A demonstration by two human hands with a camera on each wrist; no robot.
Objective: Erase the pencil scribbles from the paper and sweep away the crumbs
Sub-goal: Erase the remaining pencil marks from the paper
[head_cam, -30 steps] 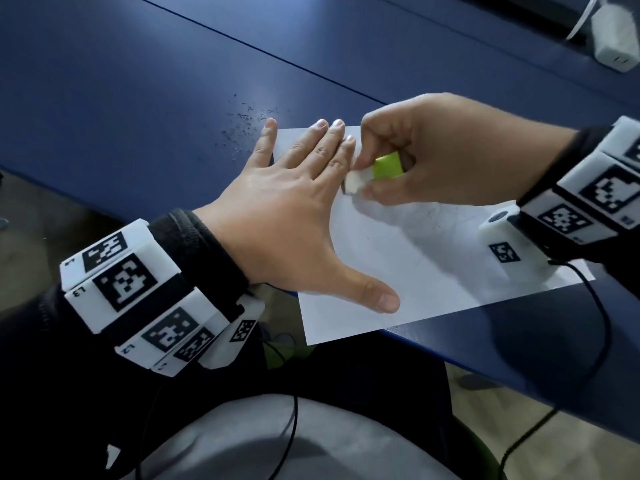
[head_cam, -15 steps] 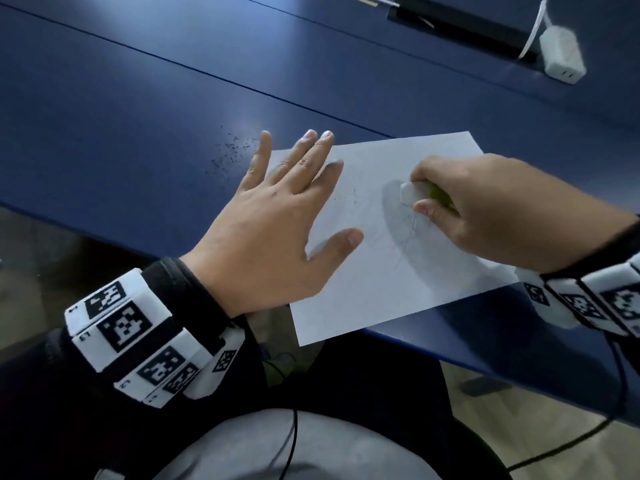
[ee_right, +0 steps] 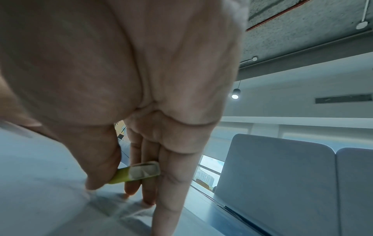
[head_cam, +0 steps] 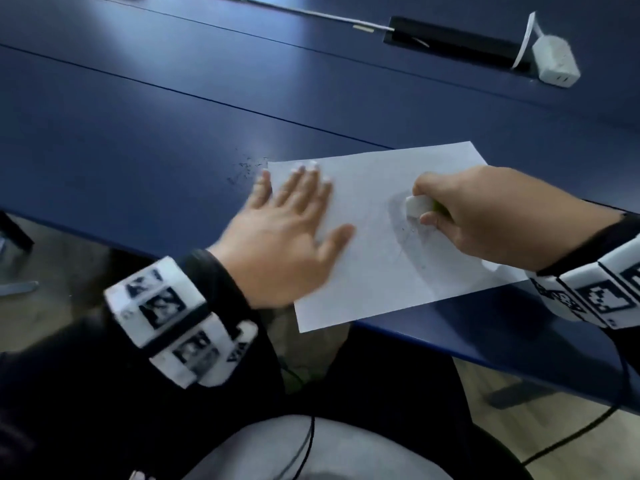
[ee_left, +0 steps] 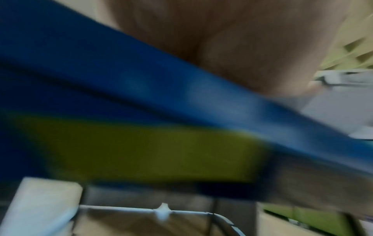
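A white sheet of paper point(head_cam: 374, 271) lies at the near edge of the blue table point(head_cam: 173, 109), one corner hanging over it. Faint pencil scribbles point(head_cam: 403, 233) mark its middle. My left hand point(head_cam: 287, 233) lies flat on the sheet's left part, fingers straight and spread. My right hand point(head_cam: 460, 216) pinches a white eraser with a green sleeve point(head_cam: 419, 205) and presses its white end on the scribbles. In the right wrist view the eraser point(ee_right: 139, 172) sits between thumb and fingers above the paper point(ee_right: 40, 183). The left wrist view is blurred.
Dark eraser crumbs point(head_cam: 247, 168) lie on the table just left of the sheet's far left corner. A white charger block point(head_cam: 556, 62) with a cable sits by a black cable slot point(head_cam: 450, 41) at the far right. Below the table edge are my lap and the floor.
My right hand has carried the eraser from beside my left fingertips to the scribbles in the sheet's middle. My left hand stays flat on the paper, its thumb drawn in closer.
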